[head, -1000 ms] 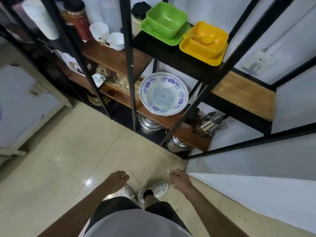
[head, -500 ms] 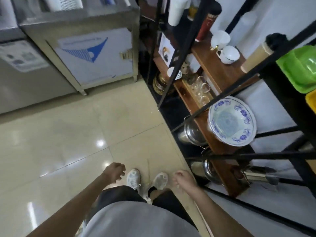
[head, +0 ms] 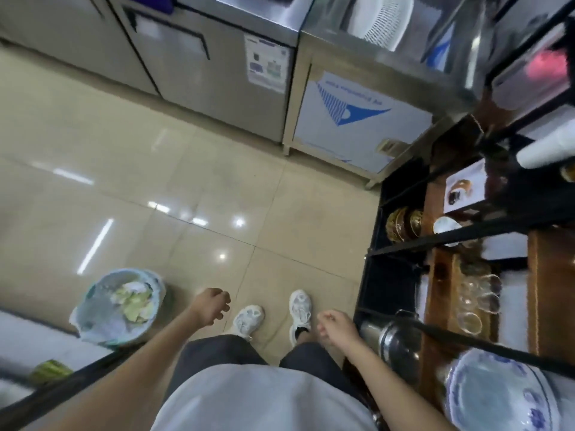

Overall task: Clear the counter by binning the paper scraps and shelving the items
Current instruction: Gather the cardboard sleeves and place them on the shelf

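My left hand (head: pixel 210 309) hangs over the tiled floor with its fingers curled in and nothing in it. My right hand (head: pixel 337 329) is also loosely closed and holds nothing, just left of the black-framed shelf rack (head: pixel 448 234). A lined waste bin (head: pixel 119 309) with paper scraps and greenish waste inside stands on the floor at the lower left, a short way left of my left hand. On the rack a blue-and-white patterned bowl (head: pixel 497 396) sits at the bottom right.
Stainless steel cabinets (head: pixel 217 57) and a steel unit with a blue-and-white label (head: pixel 351 119) line the far side. The rack holds glass cups (head: pixel 476 303), a steel pot (head: pixel 395 340), a white cup (head: pixel 446 225) and brass bowls (head: pixel 404 223). A dark counter edge (head: pixel 62 390) crosses the lower left.
The view has swung left, away from the shelf rack toward the floor and steel cabinets; the waste bin has come into view. Both hands stay low and hold nothing.
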